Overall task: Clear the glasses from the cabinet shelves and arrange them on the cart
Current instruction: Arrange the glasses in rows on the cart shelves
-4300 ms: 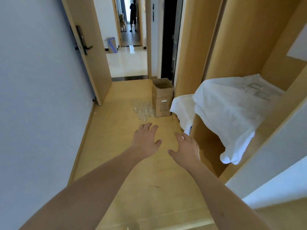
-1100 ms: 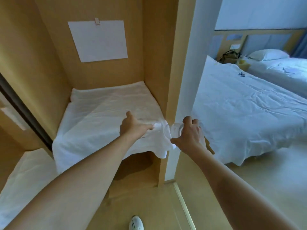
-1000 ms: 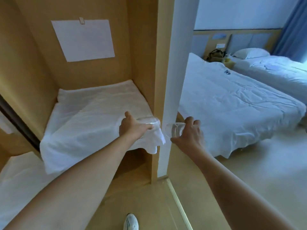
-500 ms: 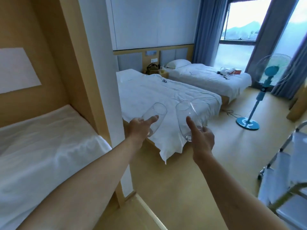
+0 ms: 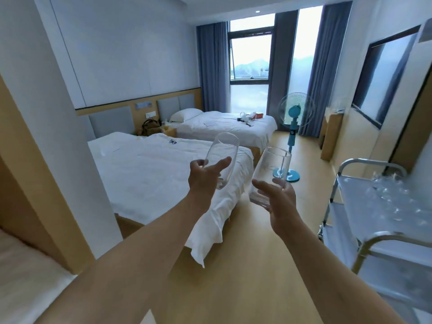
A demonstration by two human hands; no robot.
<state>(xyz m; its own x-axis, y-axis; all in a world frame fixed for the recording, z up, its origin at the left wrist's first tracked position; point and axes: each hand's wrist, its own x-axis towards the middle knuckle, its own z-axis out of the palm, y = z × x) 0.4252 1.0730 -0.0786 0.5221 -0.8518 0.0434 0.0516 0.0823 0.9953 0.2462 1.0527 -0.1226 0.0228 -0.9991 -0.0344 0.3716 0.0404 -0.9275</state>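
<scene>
The person is standing in the room and holding one glass in each hand, both arms stretched forward over the floor. The left hand is gripping the left glass around its lower part, with the thumb lying across the front; this glass is leaning to the right, its mouth up and away from the person. The right hand is holding the right glass near its base, fingers curled behind it, and this glass is also tilting a little to the right, mouth upward. The two glasses are near each other but not touching. The cart is standing at the right side, well apart from both hands, and its top shelf is already carrying several glasses. The right hand is the nearer one to the cart, so I think it should arrive there first, and both glasses must be turned upright before they are going down beside the others.
</scene>
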